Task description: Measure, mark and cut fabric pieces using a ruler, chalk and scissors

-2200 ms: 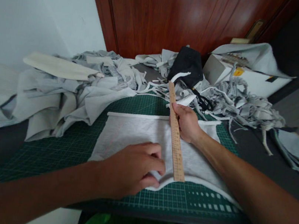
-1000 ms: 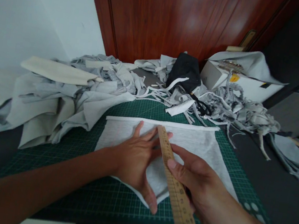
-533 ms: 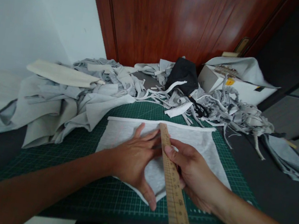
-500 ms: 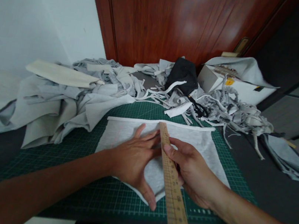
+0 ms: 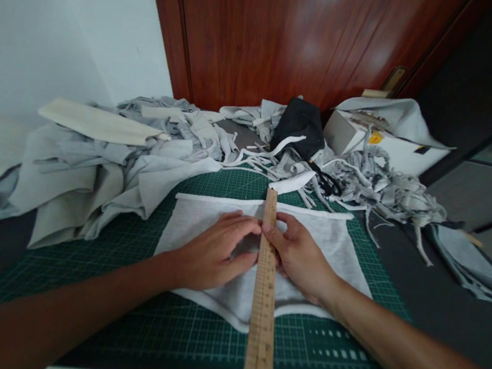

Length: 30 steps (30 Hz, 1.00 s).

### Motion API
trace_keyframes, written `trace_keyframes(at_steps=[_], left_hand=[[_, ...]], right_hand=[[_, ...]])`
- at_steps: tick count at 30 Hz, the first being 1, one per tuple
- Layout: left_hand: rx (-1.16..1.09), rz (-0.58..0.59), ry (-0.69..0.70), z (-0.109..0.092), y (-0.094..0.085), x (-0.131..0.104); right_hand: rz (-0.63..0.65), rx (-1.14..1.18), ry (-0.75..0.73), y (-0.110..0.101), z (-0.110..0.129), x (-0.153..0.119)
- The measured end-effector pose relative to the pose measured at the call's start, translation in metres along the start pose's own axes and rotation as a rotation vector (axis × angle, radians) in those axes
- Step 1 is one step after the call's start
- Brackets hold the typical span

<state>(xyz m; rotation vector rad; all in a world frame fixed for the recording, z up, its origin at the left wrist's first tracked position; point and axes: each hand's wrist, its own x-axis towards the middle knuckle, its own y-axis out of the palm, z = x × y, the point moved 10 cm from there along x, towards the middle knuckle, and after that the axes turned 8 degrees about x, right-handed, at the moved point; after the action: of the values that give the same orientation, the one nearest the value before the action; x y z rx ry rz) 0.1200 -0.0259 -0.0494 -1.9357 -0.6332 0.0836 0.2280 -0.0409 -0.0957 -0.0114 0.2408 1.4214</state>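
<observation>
A light grey fabric piece [image 5: 194, 220] with a pale rolled edge lies flat on a green cutting mat [image 5: 203, 345]. Across its middle runs a wooden ruler [image 5: 261, 328], nearly straight toward me, its far end just past the top edge. My right hand [image 5: 304, 258] grips the ruler from the right, thumb on top. From the left, my left hand [image 5: 220, 251] rests on the fabric with fingers curved and slightly apart; its fingertips come up to the ruler's left edge, and it holds nothing.
Heaped grey cloth [image 5: 133, 161] covers the left side. Behind the mat are a black pouch [image 5: 301, 125], a white box [image 5: 350, 135] and tangled fabric strips [image 5: 393, 188]. A folded grey cloth [image 5: 470, 261] lies at the right.
The ruler has straightened and shifted forward past the fabric's top edge, with my right hand on it. My left hand has drawn in its spread fingers, uncovering more of the fabric's lower edge.
</observation>
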Motion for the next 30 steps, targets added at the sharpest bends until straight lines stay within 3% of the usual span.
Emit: trace_keyframes(at_steps=[2, 4, 8, 12, 16, 23, 30], left_hand=[[-0.055, -0.106, -0.071, 0.009, -0.008, 0.000], [-0.024, -0.139, -0.072, 0.010, -0.008, 0.000], [0.156, -0.098, -0.016, 0.002, 0.004, 0.002], [0.240, -0.085, -0.020, -0.001, 0.007, 0.001], [0.302, -0.054, -0.009, -0.004, 0.010, 0.001], [0.345, -0.054, -0.032, -0.006, 0.009, -0.002], [0.350, -0.049, -0.028, -0.010, 0.009, -0.003]], right_hand=[[0.013, -0.061, -0.022, 0.003, -0.002, 0.002], [0.040, -0.192, -0.076, 0.006, 0.001, 0.004], [0.161, -0.611, -0.292, 0.012, 0.027, 0.007], [0.224, -1.054, -0.508, 0.001, 0.045, 0.018], [0.272, -1.177, -0.748, -0.002, 0.049, 0.030], [0.152, -1.467, -0.664, -0.004, 0.039, 0.048], [0.037, -1.527, -0.569, -0.008, 0.042, 0.060]])
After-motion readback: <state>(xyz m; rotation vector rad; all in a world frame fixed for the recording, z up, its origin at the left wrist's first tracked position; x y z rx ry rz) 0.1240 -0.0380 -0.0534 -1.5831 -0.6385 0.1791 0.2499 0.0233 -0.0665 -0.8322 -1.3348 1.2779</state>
